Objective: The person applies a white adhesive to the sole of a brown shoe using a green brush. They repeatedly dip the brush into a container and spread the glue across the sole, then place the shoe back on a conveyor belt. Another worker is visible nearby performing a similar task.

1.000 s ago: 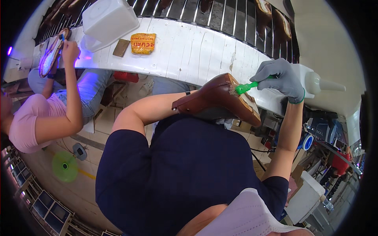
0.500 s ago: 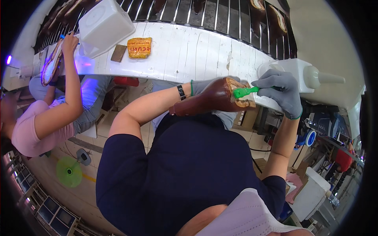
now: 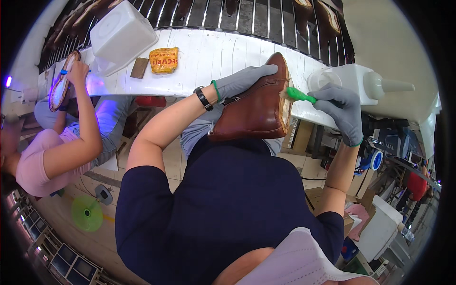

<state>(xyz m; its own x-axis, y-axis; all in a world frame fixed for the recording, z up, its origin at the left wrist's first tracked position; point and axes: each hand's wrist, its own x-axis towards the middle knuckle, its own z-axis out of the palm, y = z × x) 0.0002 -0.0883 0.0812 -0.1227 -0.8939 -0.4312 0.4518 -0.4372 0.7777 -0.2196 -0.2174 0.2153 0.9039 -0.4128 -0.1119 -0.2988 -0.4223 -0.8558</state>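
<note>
A brown leather boot upper [image 3: 254, 111] lies on its side over my lap, its toe pointing away toward the bench and its pale underside facing right. My gloved left hand [image 3: 244, 80] grips it from above, fingers laid across the leather near a zipper. In my gloved right hand [image 3: 339, 107] is a green-handled brush [image 3: 300, 95]. The bristles touch the boot's bottom edge. Both gloves are grey with green cuffs. Part of the left thumb is hidden behind the boot.
Ahead runs a white bench [image 3: 204, 57] with a roller conveyor [image 3: 242, 16] behind it carrying more boots. A white plastic container [image 3: 121, 35], a yellow packet [image 3: 164, 60] and a brown block [image 3: 139, 68] stand left; a white bottle [image 3: 354, 80] stands right. A co-worker [image 3: 80, 133] brushes another shoe.
The boot has turned in my left hand, so its toe now points away and its side shows. My left hand moved onto its upper side. The brush stays against the underside edge.
</note>
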